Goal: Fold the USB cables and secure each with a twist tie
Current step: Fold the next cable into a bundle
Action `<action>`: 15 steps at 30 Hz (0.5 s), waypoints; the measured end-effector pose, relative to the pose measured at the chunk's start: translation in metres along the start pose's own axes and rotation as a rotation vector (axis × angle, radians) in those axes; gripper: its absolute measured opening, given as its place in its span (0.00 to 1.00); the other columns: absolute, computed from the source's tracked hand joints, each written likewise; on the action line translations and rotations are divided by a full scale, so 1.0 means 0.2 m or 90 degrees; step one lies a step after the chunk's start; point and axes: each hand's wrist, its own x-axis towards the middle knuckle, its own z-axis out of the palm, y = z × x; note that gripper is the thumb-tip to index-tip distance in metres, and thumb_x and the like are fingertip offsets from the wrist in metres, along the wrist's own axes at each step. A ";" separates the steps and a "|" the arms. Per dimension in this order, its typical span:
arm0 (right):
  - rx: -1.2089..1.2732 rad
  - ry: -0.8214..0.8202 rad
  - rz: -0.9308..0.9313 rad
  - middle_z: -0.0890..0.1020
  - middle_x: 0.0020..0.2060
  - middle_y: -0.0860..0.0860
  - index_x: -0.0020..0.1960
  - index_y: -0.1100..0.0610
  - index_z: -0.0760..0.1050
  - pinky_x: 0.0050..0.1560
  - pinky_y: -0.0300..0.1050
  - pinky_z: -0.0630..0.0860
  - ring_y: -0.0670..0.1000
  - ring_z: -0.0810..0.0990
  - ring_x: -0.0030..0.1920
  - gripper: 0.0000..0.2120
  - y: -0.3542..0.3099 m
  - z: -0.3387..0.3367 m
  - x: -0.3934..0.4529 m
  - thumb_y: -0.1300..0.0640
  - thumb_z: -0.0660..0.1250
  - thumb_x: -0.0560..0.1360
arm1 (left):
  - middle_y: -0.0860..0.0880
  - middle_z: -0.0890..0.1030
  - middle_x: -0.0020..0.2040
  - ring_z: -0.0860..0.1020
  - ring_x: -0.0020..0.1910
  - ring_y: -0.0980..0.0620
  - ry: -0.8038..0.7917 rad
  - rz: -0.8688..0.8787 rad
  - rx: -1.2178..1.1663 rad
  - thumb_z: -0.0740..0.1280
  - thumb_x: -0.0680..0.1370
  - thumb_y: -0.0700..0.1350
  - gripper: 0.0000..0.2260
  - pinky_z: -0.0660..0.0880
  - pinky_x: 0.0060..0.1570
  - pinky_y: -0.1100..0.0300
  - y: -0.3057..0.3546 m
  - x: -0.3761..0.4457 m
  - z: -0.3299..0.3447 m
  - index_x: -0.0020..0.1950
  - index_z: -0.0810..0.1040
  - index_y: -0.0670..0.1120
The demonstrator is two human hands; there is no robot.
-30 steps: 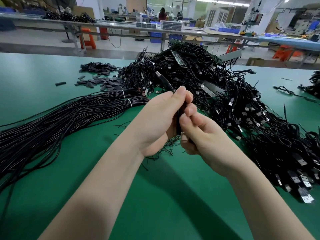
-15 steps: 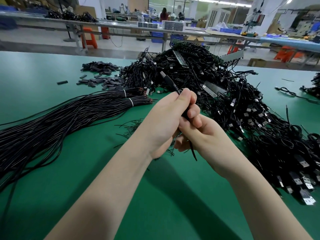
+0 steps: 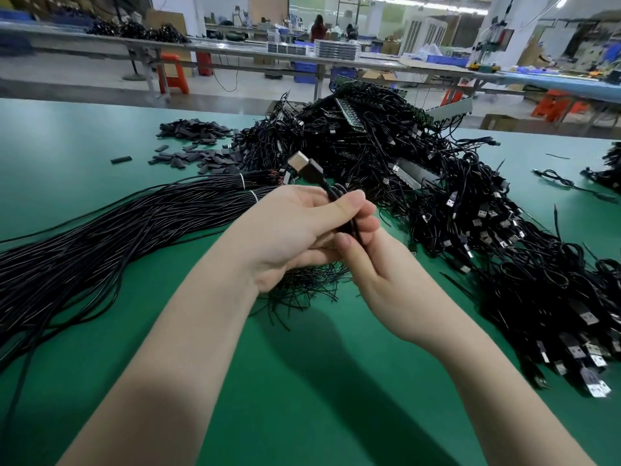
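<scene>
Both forearms reach in from the near edge of the green counter (image 3: 67,136) and meet above its middle. The left hand (image 3: 289,230) is turned thumb-up, its fingers and thumb curled round a folded black USB cable (image 3: 336,200) and gripping it. The right hand (image 3: 386,274) comes up from below and just beside the left hand, thumb and fingers closed on the lower part of the same cable, touching the left hand's fingers.

The cable sits between the two hands, held clear of the counter. It is thin and black, doubled into a short bundle mostly hidden by the fingers; its USB plug (image 3: 299,162) with a metal shell sticks up and away from the left hand's thumb. Whether a twist tie is on it cannot be told.

Below the hands lies a scatter of thin black twist ties (image 3: 302,290). Beyond and right of the hands is a large heap of cables (image 3: 437,183); left of the hands, long straight bundled cables (image 3: 134,230).
</scene>
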 end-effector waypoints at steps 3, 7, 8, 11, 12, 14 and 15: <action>-0.090 0.023 0.032 0.72 0.34 0.38 0.47 0.46 0.65 0.36 0.29 0.66 0.34 0.72 0.34 0.05 0.02 0.02 0.01 0.51 0.55 0.82 | 0.49 0.86 0.42 0.81 0.35 0.60 0.072 0.004 0.052 0.70 0.77 0.52 0.11 0.78 0.33 0.66 -0.05 0.04 0.03 0.42 0.85 0.47; -0.173 0.033 0.084 0.70 0.34 0.42 0.40 0.46 0.60 0.32 0.34 0.64 0.42 0.70 0.33 0.11 0.06 0.03 0.02 0.49 0.53 0.82 | 0.39 0.84 0.40 0.80 0.35 0.51 0.183 0.049 0.166 0.72 0.75 0.55 0.17 0.82 0.48 0.44 -0.12 0.08 0.06 0.39 0.84 0.40; -0.183 0.033 0.095 0.70 0.34 0.43 0.40 0.46 0.60 0.32 0.38 0.62 0.45 0.69 0.33 0.11 0.07 0.04 0.02 0.49 0.52 0.82 | 0.42 0.83 0.35 0.81 0.33 0.51 0.206 0.064 0.192 0.73 0.74 0.56 0.20 0.82 0.47 0.43 -0.13 0.08 0.06 0.36 0.81 0.38; -0.203 0.025 0.127 0.70 0.34 0.45 0.41 0.48 0.61 0.36 0.48 0.62 0.51 0.68 0.35 0.11 0.10 0.06 0.04 0.50 0.51 0.82 | 0.45 0.75 0.24 0.82 0.26 0.54 0.248 0.090 0.304 0.72 0.72 0.60 0.28 0.82 0.43 0.44 -0.14 0.08 0.06 0.31 0.74 0.35; -0.200 0.029 0.129 0.70 0.34 0.46 0.41 0.50 0.61 0.37 0.48 0.61 0.52 0.68 0.35 0.12 0.10 0.07 0.04 0.50 0.50 0.82 | 0.42 0.75 0.26 0.82 0.26 0.54 0.249 0.091 0.332 0.72 0.72 0.61 0.29 0.82 0.42 0.44 -0.15 0.09 0.06 0.33 0.74 0.33; -0.190 0.043 0.126 0.71 0.33 0.47 0.40 0.51 0.61 0.35 0.48 0.62 0.52 0.68 0.34 0.13 0.12 0.08 0.04 0.50 0.51 0.83 | 0.40 0.77 0.29 0.83 0.29 0.53 0.224 0.074 0.313 0.72 0.73 0.59 0.28 0.83 0.40 0.48 -0.16 0.10 0.06 0.37 0.76 0.32; -0.187 0.056 0.128 0.71 0.32 0.48 0.39 0.52 0.62 0.33 0.45 0.63 0.51 0.69 0.33 0.14 0.13 0.08 0.04 0.50 0.51 0.83 | 0.40 0.79 0.30 0.83 0.31 0.53 0.205 0.048 0.251 0.73 0.73 0.57 0.25 0.83 0.39 0.52 -0.15 0.10 0.05 0.39 0.78 0.33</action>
